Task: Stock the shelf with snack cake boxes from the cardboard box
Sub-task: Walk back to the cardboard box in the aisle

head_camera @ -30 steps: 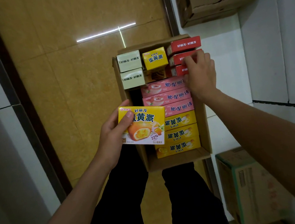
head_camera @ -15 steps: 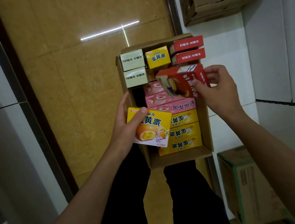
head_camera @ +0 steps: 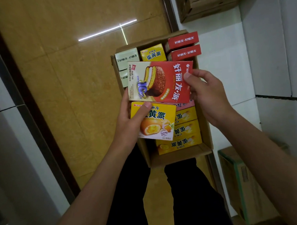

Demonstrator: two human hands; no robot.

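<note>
While the head view is looking straight down, the cardboard box (head_camera: 176, 157) is sitting open on the tan floor (head_camera: 72, 100), just ahead of the person's dark trouser legs. Left hand (head_camera: 127, 124): gripping a yellow snack cake box (head_camera: 155, 122), thumb lying across its printed face, fingers curling behind it. Right hand (head_camera: 208, 97): pinching the right end of a red snack cake box (head_camera: 161, 81), thumb on top, fingers underneath; this box is being held face up over the carton, its lower edge just beside the yellow one's upper edge. Inside the carton: two red boxes (head_camera: 183, 46) standing on edge at the far right corner, one small yellow box (head_camera: 153, 53) beside them, pale green boxes (head_camera: 126, 58) at the far left, yellow boxes (head_camera: 180, 142) lining the near end. Other closed cartons (head_camera: 245, 184) are resting on the white tiles to the right.
</note>
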